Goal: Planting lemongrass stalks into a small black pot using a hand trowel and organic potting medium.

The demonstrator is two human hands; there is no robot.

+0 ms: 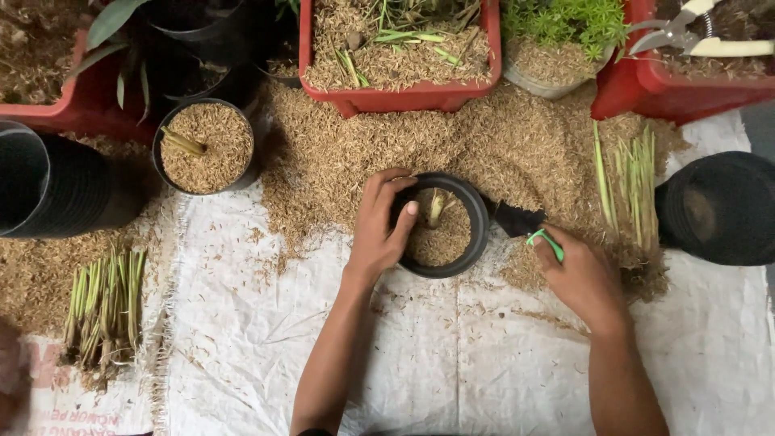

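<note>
Head view: left hand clamps the rim of the black pot, steadying a fragile cutting inside; right hand, just beside the pot, grips a green-handled scoop; husk fill is light, loose; hold the stiff rim.

a filled black pot is seen upper left, beside stacked black pots. cut stem bundles are laid on the white woven sheet. pruning shears are rested on a red planter.

Black pot — husk-filled, 1 pale cutting upright — beside black trowel.
</note>
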